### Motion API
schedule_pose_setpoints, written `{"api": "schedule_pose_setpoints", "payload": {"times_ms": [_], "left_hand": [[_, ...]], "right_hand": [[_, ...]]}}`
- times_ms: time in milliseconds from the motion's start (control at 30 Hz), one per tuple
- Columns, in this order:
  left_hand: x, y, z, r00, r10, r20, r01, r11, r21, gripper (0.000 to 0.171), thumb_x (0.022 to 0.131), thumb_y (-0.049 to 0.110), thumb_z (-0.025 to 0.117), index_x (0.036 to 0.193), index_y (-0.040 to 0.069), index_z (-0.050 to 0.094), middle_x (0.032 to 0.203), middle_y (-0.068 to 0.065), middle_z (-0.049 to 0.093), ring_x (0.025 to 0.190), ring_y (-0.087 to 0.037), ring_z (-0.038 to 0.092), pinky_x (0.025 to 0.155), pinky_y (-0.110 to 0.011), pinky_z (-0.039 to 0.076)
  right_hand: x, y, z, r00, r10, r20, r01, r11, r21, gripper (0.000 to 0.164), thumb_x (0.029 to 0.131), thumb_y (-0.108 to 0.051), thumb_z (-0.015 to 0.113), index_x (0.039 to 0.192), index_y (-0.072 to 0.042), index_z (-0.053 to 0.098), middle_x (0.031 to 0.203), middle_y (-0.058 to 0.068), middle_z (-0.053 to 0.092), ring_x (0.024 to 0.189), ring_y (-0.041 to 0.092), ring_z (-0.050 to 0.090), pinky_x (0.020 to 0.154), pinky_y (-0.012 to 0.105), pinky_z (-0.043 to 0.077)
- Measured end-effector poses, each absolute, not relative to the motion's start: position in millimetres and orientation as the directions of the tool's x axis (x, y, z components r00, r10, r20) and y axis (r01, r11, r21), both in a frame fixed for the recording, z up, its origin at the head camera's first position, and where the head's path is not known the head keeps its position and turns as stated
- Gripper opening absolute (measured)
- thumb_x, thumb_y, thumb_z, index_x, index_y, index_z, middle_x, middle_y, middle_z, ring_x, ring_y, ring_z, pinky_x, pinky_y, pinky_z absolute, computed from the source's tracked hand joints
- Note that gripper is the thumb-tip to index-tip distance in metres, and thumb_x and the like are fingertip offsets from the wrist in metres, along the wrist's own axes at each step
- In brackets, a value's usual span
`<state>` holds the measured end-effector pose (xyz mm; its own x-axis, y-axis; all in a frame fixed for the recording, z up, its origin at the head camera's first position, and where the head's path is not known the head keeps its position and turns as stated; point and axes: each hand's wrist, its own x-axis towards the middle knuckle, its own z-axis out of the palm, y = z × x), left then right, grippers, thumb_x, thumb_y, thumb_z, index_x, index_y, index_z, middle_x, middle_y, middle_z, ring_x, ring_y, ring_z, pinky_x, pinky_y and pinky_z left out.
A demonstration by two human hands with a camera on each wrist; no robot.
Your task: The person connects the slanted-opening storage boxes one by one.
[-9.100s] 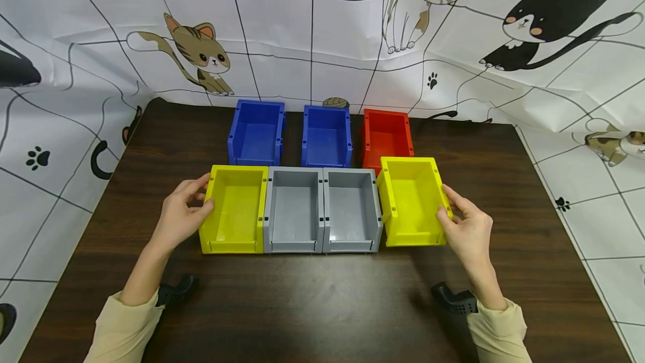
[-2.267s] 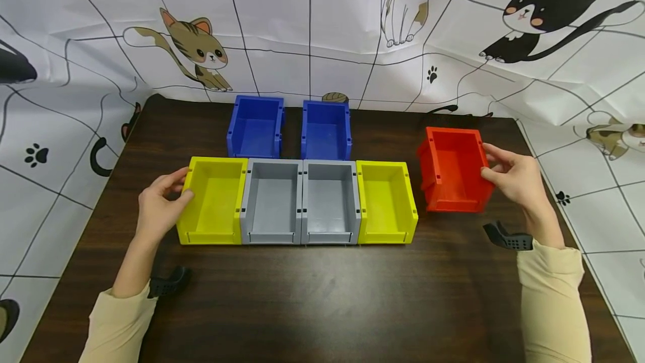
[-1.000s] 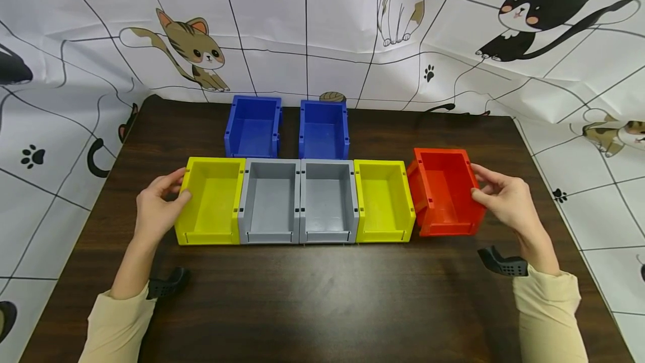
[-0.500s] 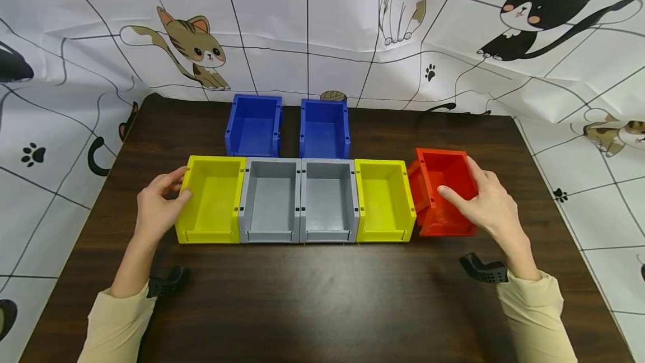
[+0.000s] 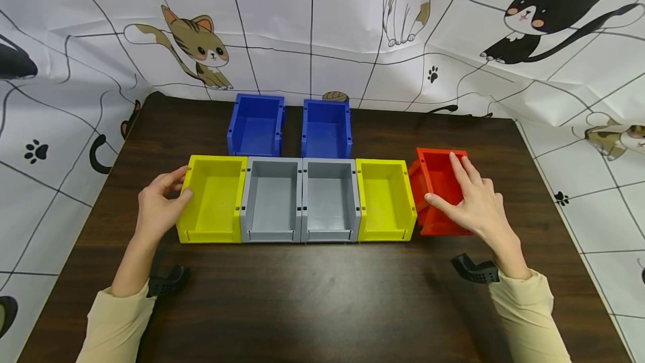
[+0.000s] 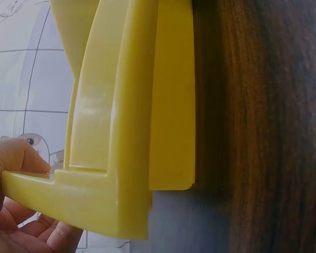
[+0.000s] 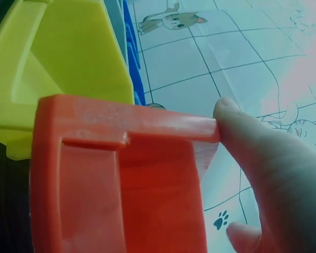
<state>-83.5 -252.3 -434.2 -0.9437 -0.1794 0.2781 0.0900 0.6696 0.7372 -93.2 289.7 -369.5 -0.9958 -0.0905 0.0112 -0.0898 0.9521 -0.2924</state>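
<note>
In the head view, two grey bins [image 5: 274, 198] stand side by side between a left yellow bin [image 5: 214, 200] and a right yellow bin [image 5: 385, 198]. My left hand [image 5: 158, 206] pinches the left wall of the left yellow bin; the left wrist view shows fingers round that yellow wall [image 6: 84, 195]. A red bin [image 5: 443, 227] stands at the row's right end, slightly askew, close to the right yellow bin. Over it my right hand [image 5: 476, 209] spreads its fingers, partly covering it. In the right wrist view, the thumb tip is right at the red rim [image 7: 168, 124].
Behind the row are a left blue bin [image 5: 256, 128] and a right blue bin [image 5: 326, 130], with a gap between them. All stand on a dark wooden table [image 5: 312, 301]. A white cat-print sheet [image 5: 282, 21] hangs behind and at the sides.
The red bin has come from behind the row to its right end. My right hand has let go of its right wall and shifted left over it. The left hand keeps its hold.
</note>
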Motion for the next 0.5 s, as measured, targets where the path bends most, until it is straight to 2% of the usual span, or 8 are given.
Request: {"api": "schedule_pose_setpoints", "payload": {"times_ms": [200,500], "left_hand": [[-83.6,-251.5,-433.6,-0.945,-0.171,0.278,0.1,0.658,0.746,0.039,0.081,-0.004,0.058,0.12,-0.007,0.06,0.103,-0.022,0.061,0.079,0.0,0.045,0.064,-0.002,0.035],[-82.9,-250.7,-432.7,-0.949,-0.184,0.258,0.081,0.647,0.758,0.04,0.081,-0.004,0.058,0.121,-0.006,0.06,0.103,-0.022,0.06,0.079,0.002,0.045,0.06,-0.002,0.038]], "right_hand": [[-93.9,290.5,-370.5,-0.996,-0.085,-0.004,-0.08,0.953,-0.291,0.093,0.081,-0.058,0.057,0.152,-0.022,0.009,0.155,0.017,0.01,0.102,0.05,0.035,0.071,0.059,0.034],[-99.2,283.9,-364.3,-0.995,-0.042,-0.086,-0.016,0.956,-0.293,0.108,0.075,-0.063,0.062,0.152,-0.018,0.002,0.155,0.017,0.005,0.104,0.05,0.033,0.073,0.06,0.031]]}}
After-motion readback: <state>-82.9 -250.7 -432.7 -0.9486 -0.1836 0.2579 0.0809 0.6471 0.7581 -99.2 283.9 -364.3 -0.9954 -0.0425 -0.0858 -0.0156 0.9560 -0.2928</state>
